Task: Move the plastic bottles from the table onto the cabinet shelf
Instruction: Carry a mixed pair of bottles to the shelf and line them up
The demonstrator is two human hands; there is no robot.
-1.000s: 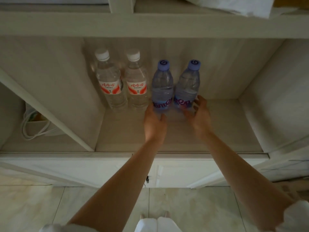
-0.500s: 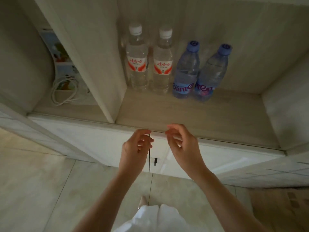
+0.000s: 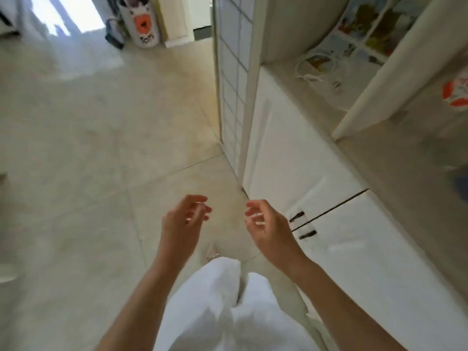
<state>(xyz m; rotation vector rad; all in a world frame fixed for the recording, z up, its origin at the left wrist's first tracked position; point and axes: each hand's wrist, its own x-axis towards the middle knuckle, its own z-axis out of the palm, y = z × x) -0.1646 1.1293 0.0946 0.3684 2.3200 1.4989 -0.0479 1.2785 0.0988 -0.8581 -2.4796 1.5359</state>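
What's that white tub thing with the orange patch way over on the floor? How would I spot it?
Follow the tiled floor to its far end, left of the grid-panelled cabinet side. There stands a round white bin, next to a dark object on its left. Its orange patch with dark lettering beneath sets it apart.

We see both hands over the floor [image 3: 88, 148], left hand [image 3: 181, 224] beside right hand [image 3: 268, 228]; the cabinet [image 3: 316, 160] stands right, a cable [image 3: 316, 69] on its shelf [image 3: 286, 79].

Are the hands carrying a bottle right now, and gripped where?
Nothing is held: the left hand and right hand are both empty, fingers loosely curled, above the floor.
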